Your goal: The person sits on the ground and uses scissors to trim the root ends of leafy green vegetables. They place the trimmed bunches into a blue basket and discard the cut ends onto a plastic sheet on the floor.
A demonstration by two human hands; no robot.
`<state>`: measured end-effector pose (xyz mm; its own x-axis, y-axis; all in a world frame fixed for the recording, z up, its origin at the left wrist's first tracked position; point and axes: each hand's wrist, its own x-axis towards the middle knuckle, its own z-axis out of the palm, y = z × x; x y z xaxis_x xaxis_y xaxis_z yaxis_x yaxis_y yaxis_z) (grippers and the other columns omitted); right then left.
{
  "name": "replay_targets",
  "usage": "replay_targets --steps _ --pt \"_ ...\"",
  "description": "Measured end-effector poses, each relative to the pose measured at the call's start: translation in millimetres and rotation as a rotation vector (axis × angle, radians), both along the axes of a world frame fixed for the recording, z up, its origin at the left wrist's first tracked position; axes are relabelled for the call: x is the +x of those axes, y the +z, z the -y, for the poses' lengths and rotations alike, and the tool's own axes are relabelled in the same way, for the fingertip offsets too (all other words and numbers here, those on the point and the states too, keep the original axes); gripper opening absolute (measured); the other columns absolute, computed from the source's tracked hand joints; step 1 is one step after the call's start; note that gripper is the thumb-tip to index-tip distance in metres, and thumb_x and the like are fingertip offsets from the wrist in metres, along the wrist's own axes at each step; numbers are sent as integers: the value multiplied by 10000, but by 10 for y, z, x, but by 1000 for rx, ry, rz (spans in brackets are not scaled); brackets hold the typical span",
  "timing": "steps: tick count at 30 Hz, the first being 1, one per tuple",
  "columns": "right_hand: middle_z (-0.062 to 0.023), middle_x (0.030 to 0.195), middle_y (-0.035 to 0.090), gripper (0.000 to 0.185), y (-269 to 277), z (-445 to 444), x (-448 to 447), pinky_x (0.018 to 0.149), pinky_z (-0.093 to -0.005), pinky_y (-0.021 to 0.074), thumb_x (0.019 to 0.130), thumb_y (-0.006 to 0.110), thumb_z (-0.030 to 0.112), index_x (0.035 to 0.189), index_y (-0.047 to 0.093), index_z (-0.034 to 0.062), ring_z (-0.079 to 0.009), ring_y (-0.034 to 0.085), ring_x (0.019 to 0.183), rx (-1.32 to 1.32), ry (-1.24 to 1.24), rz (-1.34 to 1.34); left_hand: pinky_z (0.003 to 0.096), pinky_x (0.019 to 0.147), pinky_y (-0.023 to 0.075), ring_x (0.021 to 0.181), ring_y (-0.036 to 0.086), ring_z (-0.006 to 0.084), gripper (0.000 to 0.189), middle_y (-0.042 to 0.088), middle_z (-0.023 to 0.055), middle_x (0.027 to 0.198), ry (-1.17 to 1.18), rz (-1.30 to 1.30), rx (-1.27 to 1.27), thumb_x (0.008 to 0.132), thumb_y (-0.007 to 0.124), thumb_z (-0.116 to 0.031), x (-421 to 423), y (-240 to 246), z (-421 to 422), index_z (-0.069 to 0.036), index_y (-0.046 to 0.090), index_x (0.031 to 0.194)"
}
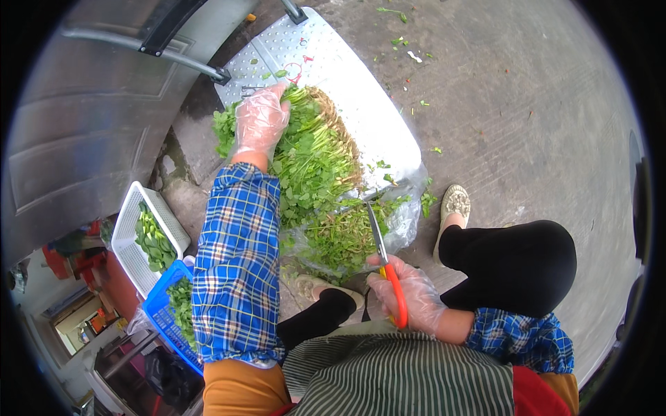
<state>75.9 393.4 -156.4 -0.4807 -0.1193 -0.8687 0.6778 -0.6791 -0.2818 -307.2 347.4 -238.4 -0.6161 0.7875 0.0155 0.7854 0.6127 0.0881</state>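
Note:
My left hand (261,120), in a clear plastic glove, grips stems at the far end of a pile of fresh coriander (307,151). The coriander's pale roots line up on the right side and its leaves lie to the left. In my right hand (413,301), also gloved, is a pair of scissors (377,234) with red-orange handles. The blades look nearly closed and point away from me, over a clear plastic bag (406,223). Loose trimmings and stems (338,239) lie on this bag, nearer to me than the pile.
The coriander rests on a dimpled white-and-metal board (374,119) with metal tube legs, like a folding chair. At left stand a white basket (151,234) of leafy greens and a blue basket (165,307) of greens. A metal door (88,114) rises behind. Scraps dot the concrete floor (510,130).

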Motion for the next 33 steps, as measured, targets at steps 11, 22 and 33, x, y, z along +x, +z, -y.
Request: replay_targets --steps 11,22,33 --pt "47 726 541 383 -33 17 29 533 -227 467 1019 624 130 1391 534 121 -60 506 571 -122 -100 8 479 1070 471 1229 624 343 595 661 186 1312 -162 94 -70 881 764 -395 845 -106 516 -49 617 1343" --pt "54 722 543 382 40 43 32 527 -224 459 1014 629 113 1385 537 115 -55 493 562 -57 -21 25 520 1218 290 1365 536 342 844 615 205 1402 -11 55 -226 806 838 -413 1074 -212 410 -25 498 1475" --pt "30 721 500 383 -74 78 87 467 -262 398 992 627 100 1364 541 132 -80 443 502 -58 -81 45 430 1048 515 1195 661 323 445 686 147 1311 86 -47 -29 875 753 -213 234 -131 150 -94 678 1297"
